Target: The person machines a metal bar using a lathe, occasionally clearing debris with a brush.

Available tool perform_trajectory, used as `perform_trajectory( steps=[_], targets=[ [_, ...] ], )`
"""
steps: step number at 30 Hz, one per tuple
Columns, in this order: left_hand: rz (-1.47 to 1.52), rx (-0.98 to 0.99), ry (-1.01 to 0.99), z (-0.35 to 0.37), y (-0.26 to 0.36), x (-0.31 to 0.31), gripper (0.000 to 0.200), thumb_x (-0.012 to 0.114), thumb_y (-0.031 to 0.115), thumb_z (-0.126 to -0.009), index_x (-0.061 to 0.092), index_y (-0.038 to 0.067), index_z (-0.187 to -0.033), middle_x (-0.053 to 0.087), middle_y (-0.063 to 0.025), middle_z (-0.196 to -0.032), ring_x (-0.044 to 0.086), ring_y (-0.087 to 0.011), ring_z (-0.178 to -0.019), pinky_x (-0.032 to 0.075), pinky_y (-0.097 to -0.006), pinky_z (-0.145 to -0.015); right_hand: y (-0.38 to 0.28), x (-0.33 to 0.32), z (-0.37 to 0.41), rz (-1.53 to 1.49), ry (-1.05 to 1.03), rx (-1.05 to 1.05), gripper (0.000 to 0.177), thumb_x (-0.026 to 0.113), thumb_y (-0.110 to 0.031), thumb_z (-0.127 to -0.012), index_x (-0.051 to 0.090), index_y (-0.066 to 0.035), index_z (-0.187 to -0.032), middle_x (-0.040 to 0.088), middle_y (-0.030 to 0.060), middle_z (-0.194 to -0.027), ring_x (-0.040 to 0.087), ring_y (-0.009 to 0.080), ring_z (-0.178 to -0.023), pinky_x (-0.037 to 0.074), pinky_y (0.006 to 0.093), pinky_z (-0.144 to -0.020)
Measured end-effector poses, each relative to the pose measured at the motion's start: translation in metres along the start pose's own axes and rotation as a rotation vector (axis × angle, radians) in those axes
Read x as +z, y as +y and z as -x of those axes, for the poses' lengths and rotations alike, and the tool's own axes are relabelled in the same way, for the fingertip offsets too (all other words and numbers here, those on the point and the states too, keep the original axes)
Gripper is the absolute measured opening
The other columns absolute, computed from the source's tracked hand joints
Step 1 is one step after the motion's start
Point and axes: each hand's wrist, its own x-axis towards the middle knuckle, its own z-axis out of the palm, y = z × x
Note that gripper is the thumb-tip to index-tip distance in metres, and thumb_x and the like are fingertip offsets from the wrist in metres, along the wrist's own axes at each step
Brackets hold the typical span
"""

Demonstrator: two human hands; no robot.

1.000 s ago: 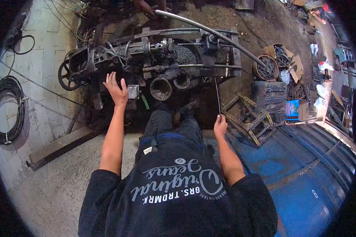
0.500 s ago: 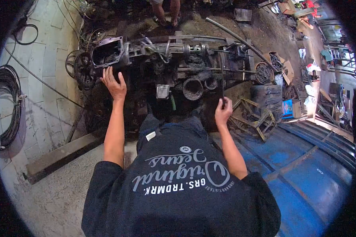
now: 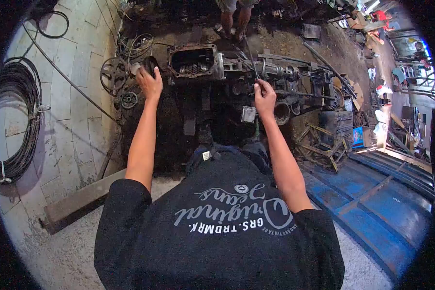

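My left hand (image 3: pixel 150 86) is raised at the left end of the machine, thumb spread away from its fingers. Its fingertips are right by a dark round pulley (image 3: pixel 151 64) beside the open gear housing (image 3: pixel 193 74), where gear teeth show inside. In my right hand (image 3: pixel 265 100), thumb and fingers pinch the lower end of a thin dark rod (image 3: pixel 251 55), which points up and away across the machine. Below that hand sits a small square metal box (image 3: pixel 248 114), with a round metal ring (image 3: pixel 283 113) to its right.
A spoked handwheel (image 3: pixel 112 77) stands left of my left hand. Coiled cable (image 3: pixel 21 104) hangs on the left wall. To the right are a rusty metal frame (image 3: pixel 324 145) and blue metal panels (image 3: pixel 372 208). Another person's legs (image 3: pixel 236 19) are beyond the machine.
My view has shifted left, so the machine appears further right. My left hand has gone from the gear housing's edge to the pulley. My right hand has moved forward and left with the rod.
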Motion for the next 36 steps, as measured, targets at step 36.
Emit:
perform_trajectory(
  steps=[36],
  targets=[
    [-0.048, -0.434, -0.183, -0.045, -0.024, 0.018, 0.060, 0.047, 0.053, -0.094, 0.068, -0.003, -0.091, 0.067, -0.0265, -0.086, 0.065, -0.0432, -0.084, 0.050, -0.0524, -0.076, -0.065, 0.117, -0.108, 0.826, -0.654, -0.112, 0.027, 0.056, -0.020, -0.083, 0.067, 0.004, -0.089, 0.064, 0.0314, -0.094, 0.063, 0.0464, -0.092, 0.051, 0.0534, -0.082]
  ],
)
